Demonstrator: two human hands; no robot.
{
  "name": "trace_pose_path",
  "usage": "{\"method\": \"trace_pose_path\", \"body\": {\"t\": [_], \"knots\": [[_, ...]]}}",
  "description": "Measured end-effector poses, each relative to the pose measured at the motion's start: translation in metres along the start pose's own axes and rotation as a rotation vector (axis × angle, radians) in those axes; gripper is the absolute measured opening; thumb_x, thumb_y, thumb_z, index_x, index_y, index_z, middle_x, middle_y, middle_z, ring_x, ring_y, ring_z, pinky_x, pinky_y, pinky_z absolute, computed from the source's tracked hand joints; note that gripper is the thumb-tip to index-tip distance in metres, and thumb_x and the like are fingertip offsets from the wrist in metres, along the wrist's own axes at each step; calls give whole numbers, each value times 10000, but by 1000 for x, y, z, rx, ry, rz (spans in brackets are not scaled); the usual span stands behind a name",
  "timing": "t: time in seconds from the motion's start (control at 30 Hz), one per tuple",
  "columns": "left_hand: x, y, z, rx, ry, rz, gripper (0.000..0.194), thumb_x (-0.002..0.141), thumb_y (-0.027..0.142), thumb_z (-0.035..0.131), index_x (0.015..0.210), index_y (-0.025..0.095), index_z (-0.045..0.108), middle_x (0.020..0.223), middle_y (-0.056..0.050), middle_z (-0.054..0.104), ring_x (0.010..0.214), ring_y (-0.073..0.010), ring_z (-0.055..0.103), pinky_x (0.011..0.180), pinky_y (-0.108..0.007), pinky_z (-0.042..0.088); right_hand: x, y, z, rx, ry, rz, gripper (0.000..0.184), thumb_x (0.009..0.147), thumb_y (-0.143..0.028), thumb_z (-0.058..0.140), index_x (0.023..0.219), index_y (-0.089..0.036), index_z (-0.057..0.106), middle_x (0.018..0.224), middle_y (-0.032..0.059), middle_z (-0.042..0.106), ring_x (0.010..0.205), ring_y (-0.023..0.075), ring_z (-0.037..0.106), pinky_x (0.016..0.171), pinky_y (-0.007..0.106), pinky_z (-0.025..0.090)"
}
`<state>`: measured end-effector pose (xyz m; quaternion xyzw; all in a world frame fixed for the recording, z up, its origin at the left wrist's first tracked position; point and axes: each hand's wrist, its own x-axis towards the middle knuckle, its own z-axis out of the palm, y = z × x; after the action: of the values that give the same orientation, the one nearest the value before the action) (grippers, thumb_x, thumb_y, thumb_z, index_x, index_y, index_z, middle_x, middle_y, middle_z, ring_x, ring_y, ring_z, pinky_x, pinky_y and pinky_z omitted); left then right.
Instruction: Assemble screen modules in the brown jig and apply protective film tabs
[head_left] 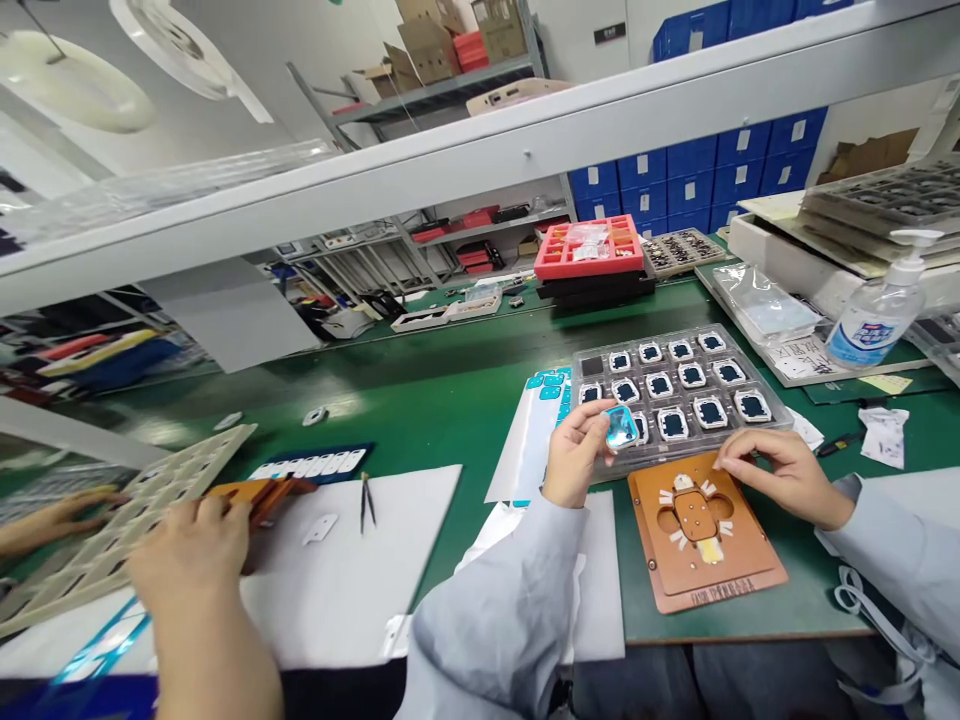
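Orange fixture (697,512): lying flat on the green bench (450,410), lower right of the frame, and there's dark lettering along its near edge, capitals and numerals by the look of it, too blurred for me to read surely.
Left hand (576,455): right of centre, thumb and fingers pinched together, and I've got the blue-filmed piece by its edge.
Blue-filmed piece (622,427): up off the bench, shiny and rounded at the corners, in front of the clear tray's lower left part.
Right hand (784,472): fingers loosely bent at the fixture's upper right corner; whether they grip anything, I can't tell.
Clear tray (752,376): just beyond the fixture, rows of white-rimmed dark squares sitting in it.
Pump bottle (874,320): right edge of the frame, clear and blue, red and white on its label, the words too small for me.
Blue bins (690,160): stacked upper right, white labels on their fronts, illegible from here.
Wall sign (609,34): top of the frame, pale marks on dark, unreadable.
Co-worker's hand (187,550): lower left, over an orange-brown block.
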<state>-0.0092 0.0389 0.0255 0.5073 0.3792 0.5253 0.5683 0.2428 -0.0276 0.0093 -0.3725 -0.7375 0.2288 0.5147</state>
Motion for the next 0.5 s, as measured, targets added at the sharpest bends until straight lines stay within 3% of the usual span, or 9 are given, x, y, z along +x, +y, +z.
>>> {"method": "trace_pose_path", "body": {"t": [0.2, 0.33, 0.43, 0.5], "knots": [[4, -1, -1, 30, 21, 24, 624, 691, 695, 717, 959, 132, 698, 569, 15, 593, 426, -88, 511, 358, -191, 359, 3, 5, -11, -57, 196, 1, 171, 917, -321, 642, 773, -231, 656, 753, 34, 698, 685, 187, 651, 576, 290, 501], [1, -3, -3, 128, 31, 159, 543, 759, 655, 687, 971, 156, 718, 592, 12, 613, 439, -81, 505, 418, -205, 410, 8, 16, -24, -249, 362, 37, 148, 909, -360, 621, 826, -242, 659, 934, 70, 700, 905, 249, 651, 775, 382, 515], [1, -6, -6, 222, 36, 288, 492, 791, 625, 674, 973, 172, 735, 705, -19, 675, 498, -87, 523, 478, -217, 440, 12, 38, -38, -526, 386, 253, 300, 831, -461, 632, 1031, -240, 667, 1257, 113, 635, 1210, 351, 537, 1013, 524, 409], [2, -9, -8, 284, 40, 367, 463, 820, 610, 651, 972, 182, 742, 836, -54, 717, 596, -113, 581, 547, -234, 470, 12, 55, -46, -565, 362, 429, 449, 802, -513, 610, 1126, -206, 656, 1297, 150, 617, 1233, 399, 517, 1032, 576, 383]]}}
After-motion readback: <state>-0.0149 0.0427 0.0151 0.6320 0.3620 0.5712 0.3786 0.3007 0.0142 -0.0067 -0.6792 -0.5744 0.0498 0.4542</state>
